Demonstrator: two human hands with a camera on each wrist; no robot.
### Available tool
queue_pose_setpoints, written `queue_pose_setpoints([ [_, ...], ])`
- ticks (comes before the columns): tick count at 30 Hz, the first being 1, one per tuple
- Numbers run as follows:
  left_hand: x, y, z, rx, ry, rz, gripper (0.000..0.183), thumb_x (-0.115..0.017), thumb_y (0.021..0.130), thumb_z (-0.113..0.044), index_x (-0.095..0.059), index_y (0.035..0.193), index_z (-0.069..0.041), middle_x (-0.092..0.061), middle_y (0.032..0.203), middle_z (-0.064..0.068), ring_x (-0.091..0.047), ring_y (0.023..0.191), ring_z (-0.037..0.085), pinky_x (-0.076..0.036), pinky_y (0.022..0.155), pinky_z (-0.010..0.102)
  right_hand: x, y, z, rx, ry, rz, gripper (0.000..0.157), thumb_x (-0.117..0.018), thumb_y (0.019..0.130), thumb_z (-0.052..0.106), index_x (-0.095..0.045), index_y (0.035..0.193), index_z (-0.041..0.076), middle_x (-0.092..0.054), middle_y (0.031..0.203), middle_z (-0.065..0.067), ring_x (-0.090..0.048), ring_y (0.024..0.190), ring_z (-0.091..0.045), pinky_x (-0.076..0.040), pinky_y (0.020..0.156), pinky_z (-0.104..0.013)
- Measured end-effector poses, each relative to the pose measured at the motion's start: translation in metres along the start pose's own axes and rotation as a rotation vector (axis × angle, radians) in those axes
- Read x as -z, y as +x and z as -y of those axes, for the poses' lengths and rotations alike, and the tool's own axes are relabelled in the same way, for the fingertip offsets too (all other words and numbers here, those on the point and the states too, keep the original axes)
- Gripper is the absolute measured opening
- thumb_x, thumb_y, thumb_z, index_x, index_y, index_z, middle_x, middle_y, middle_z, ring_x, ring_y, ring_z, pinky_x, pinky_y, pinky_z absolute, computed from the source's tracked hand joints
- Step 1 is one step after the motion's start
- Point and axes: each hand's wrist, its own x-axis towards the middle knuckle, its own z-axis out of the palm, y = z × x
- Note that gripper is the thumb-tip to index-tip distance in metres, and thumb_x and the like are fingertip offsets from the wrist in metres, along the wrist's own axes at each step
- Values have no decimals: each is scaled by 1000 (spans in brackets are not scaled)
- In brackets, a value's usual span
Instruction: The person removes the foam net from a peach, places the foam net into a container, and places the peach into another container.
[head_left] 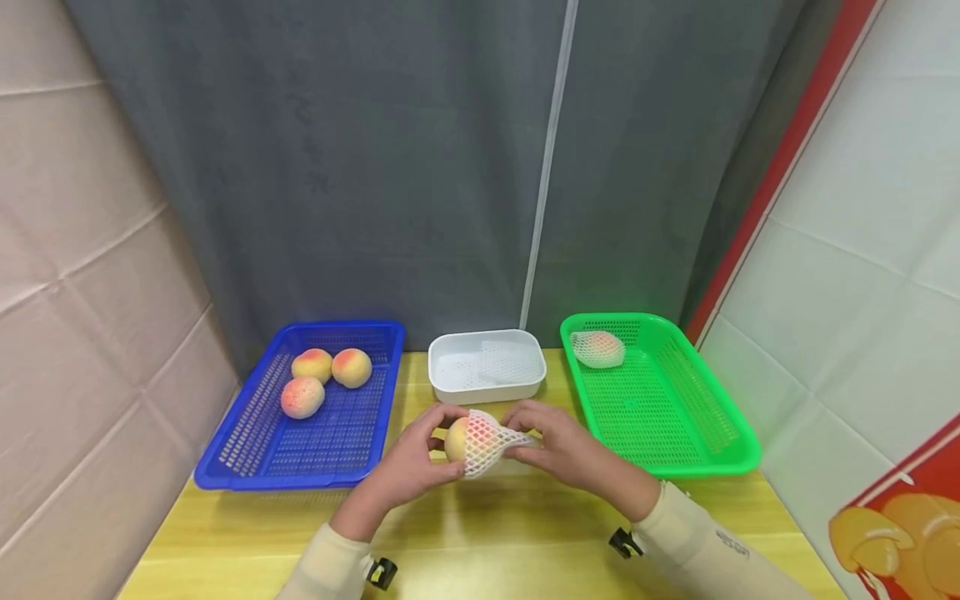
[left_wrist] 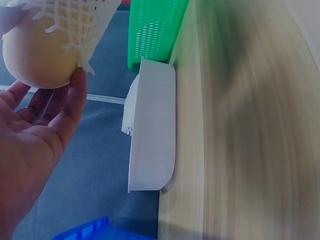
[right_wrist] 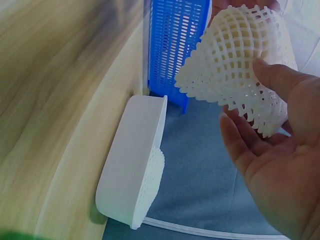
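Note:
Above the front of the table, my left hand (head_left: 414, 458) grips a yellow and pink peach (head_left: 454, 442) by its bare left end. A white foam fruit net (head_left: 486, 443) covers the other side of the fruit. My right hand (head_left: 561, 443) pinches the gathered right end of this net. The right wrist view shows the thumb (right_wrist: 280, 77) pressing on the mesh, with the other fingers beneath it. In the left wrist view, the fingertips and thumb support the peach (left_wrist: 40, 55) near the net's edge.
A white tray (head_left: 487, 395) with foam nets (head_left: 504, 362) stands behind the hands. To the left, a blue basket (head_left: 262, 482) holds three bare peaches (head_left: 303, 398). The green basket (head_left: 675, 468) on the right contains one netted peach (head_left: 598, 350). A grey curtain (head_left: 360, 167) hangs behind.

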Motion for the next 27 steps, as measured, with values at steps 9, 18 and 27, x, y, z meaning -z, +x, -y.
queue_pose_setpoints([
  [9, 5, -2, -5, 41, 15, -9, 66, -95, 88, -19, -62, 144, -15, -65, 136, 4, -62, 123, 25, -62, 95, 36, 3, 1, 1, -137, -20, 86, 22, -76, 96, -2, -67, 106, 15, -68, 90, 10, -58, 78, -7, -55, 69, -27],
  [18, 17, -7, -6, 47, 37, -59, 64, -94, 91, -23, -61, 145, -12, -64, 139, 8, -62, 124, 28, -61, 97, 37, 11, 13, -9, -73, -177, 130, 32, -65, 105, -3, -60, 134, 10, -77, 120, -8, -75, 104, -26, -63, 89, -47],
  [27, 26, -11, -4, 23, 36, -95, 61, -94, 90, -19, -64, 143, -12, -66, 135, 8, -62, 122, 31, -63, 94, 36, 30, 40, -26, -140, -280, 179, 30, -61, 103, -6, -75, 128, 4, -80, 117, -10, -76, 106, -27, -63, 93, -48],
])
